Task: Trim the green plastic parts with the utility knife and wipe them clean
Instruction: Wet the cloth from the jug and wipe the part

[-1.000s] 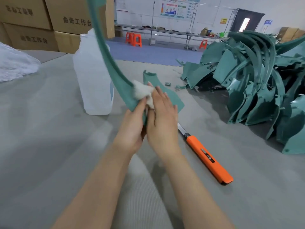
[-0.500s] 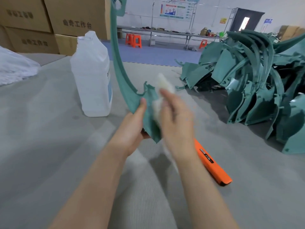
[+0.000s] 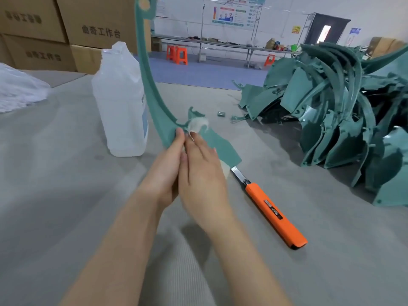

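A long curved green plastic part [image 3: 147, 80] rises from the table to the top of the view. My left hand [image 3: 169, 164] grips its lower, wider end. My right hand [image 3: 203, 171] presses a small white cloth wad [image 3: 197, 124] against the part's flat face [image 3: 220, 144] with straight fingers. The orange utility knife [image 3: 274, 214] lies on the grey mat just right of my right hand, its blade out and pointing toward the part. Neither hand touches it.
A clear plastic bottle [image 3: 120, 102] stands left of the part. A large heap of green parts [image 3: 335, 120] fills the right side. A small metal piece [image 3: 221, 113] lies behind. Cardboard boxes [image 3: 72, 29] and a white bag [image 3: 17, 89] sit at the back left.
My right hand has slid the cloth down and back across the part's face. The part has turned in my left hand, showing its flat side again.
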`<action>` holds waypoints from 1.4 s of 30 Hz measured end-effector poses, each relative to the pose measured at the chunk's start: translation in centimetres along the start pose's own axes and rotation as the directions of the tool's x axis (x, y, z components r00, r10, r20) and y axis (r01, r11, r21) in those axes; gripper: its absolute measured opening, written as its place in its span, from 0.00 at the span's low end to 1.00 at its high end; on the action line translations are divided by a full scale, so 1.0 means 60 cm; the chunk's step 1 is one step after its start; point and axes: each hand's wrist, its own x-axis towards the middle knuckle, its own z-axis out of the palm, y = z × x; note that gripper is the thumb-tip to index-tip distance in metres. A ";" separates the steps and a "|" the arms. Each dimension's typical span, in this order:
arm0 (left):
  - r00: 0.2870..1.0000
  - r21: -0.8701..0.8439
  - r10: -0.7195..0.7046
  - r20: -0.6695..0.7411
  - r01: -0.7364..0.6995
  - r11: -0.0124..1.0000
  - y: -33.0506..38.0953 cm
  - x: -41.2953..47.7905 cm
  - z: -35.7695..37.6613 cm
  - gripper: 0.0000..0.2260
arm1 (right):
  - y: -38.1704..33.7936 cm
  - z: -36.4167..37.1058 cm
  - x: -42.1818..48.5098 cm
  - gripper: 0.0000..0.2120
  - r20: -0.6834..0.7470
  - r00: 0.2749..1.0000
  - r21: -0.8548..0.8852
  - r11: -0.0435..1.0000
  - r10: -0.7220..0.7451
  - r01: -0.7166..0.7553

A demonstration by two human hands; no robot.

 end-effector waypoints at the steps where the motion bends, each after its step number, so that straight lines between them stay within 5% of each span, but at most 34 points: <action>1: 1.000 -0.030 0.006 0.013 -0.005 1.000 0.001 -0.001 -0.002 0.19 | -0.001 -0.001 0.003 0.21 0.001 1.000 0.011 1.000 -0.012 0.012; 5: 0.998 -0.010 -0.026 0.064 0.026 1.000 -0.003 -0.003 -0.003 0.16 | 0.062 -0.029 0.039 0.21 -0.063 0.985 -0.093 0.981 0.163 -0.169; 10: 0.991 0.091 -0.128 0.037 0.124 0.988 -0.001 0.002 -0.025 0.14 | 0.145 -0.051 0.058 0.17 -0.093 0.881 -0.014 0.884 0.464 -0.467; 13: 0.984 0.080 -0.180 -0.014 0.180 0.980 0.011 0.002 -0.045 0.10 | 0.157 -0.061 0.052 0.18 -0.208 0.860 0.090 0.884 0.467 -0.458; 17: 0.962 0.180 -0.274 -0.005 0.270 0.946 0.015 -0.001 -0.067 0.09 | 0.129 -0.089 0.056 0.13 -0.260 0.881 0.403 0.873 0.396 -0.274; 20: 0.938 0.323 -0.342 0.056 0.307 0.895 0.013 -0.002 -0.068 0.09 | 0.094 -0.091 0.047 0.08 -0.173 0.960 0.402 0.905 0.222 -0.137; 24: 0.901 0.284 -0.415 0.126 0.368 0.886 0.014 -0.003 -0.060 0.15 | 0.084 -0.081 0.038 0.09 0.212 0.959 0.181 0.956 0.190 -0.229; 27: 0.953 0.130 -0.273 0.135 0.256 0.958 0.017 0.000 -0.066 0.14 | 0.094 -0.085 0.038 0.08 0.173 0.949 0.243 0.922 0.264 -0.301; 31: 0.918 -0.037 -0.203 0.340 0.229 0.973 0.034 -0.006 -0.061 0.33 | 0.109 -0.077 0.044 0.07 -0.231 0.888 0.318 0.893 0.398 -0.318; 33: 0.935 0.055 -0.153 0.321 0.143 0.988 0.017 -0.011 -0.033 0.29 | 0.109 -0.067 0.047 0.07 -0.293 0.861 0.380 0.877 0.415 -0.294; 37: 0.990 0.228 0.124 -0.060 -0.107 0.968 -0.008 -0.002 -0.002 0.05 | 0.102 -0.062 0.048 0.07 -0.352 0.806 0.499 0.824 0.475 -0.268; 40: 0.953 0.423 0.297 -0.064 -0.244 0.873 -0.007 0.000 -0.012 0.07 | 0.086 -0.083 0.042 0.11 -0.537 0.734 0.556 0.829 0.417 -0.064; 42: 0.951 0.512 0.308 -0.015 -0.258 0.819 -0.003 -0.007 0.002 0.10 | 0.054 -0.081 0.033 0.18 -0.564 0.795 0.497 0.861 0.224 0.110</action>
